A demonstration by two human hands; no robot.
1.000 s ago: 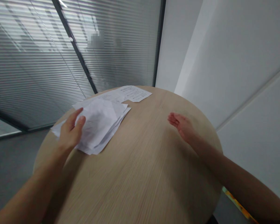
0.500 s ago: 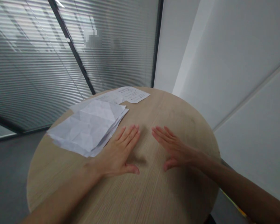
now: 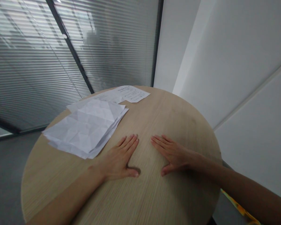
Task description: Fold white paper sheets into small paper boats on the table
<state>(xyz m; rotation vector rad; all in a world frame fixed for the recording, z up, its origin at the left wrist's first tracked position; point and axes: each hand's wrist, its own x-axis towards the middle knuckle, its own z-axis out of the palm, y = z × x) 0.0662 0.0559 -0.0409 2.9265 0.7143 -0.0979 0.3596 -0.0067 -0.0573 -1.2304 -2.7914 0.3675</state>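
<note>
My left hand (image 3: 119, 159) lies palm down on the round wooden table (image 3: 164, 115), fingers stretched out and thumb spread to the side. Opposite it, my right hand (image 3: 172, 154) rests flat on the same tabletop, its fingertips pointing toward the left hand and its thumb apart. Neither hand holds anything, and a narrow gap of bare wood lies between them. Just beyond my left hand is a stack of creased white paper sheets (image 3: 89, 128). Behind the stack, a printed sheet (image 3: 133, 93) lies near the far edge of the table.
Glass panels with closed blinds (image 3: 121, 53) stand behind the table, split by a dark frame. A white wall (image 3: 234, 62) rises close to the right side. Grey floor (image 3: 7, 168) shows at the left, and something yellow-orange (image 3: 241, 209) lies low at the right.
Both hands have lowered from just above the tabletop to lie flat on it, shifting slightly nearer to me. The paper stack has not been moved by the hands.
</note>
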